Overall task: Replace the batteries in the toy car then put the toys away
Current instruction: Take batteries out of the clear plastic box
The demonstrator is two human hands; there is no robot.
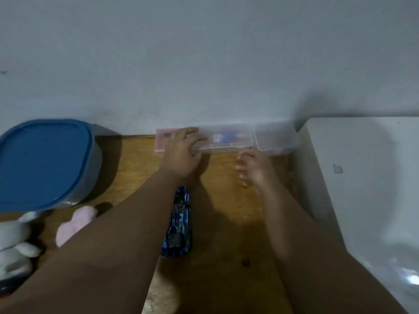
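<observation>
A blue and black toy car (179,223) lies on the wooden table (226,223), between my two forearms. Against the wall sits a clear plastic case (226,138) with blue and white items inside, on top of a pink case (162,139). My left hand (183,152) grips the left end of the clear case, fingers curled over its top. My right hand (251,166) is blurred, just below the case's right front edge, fingertips at the edge; its hold is unclear.
A small clear box (275,139) stands right of the case. A tub with a blue lid (45,164) is at the left. Plush toys, pink (74,223) and white (15,243), lie at the lower left. A white box (362,189) fills the right side.
</observation>
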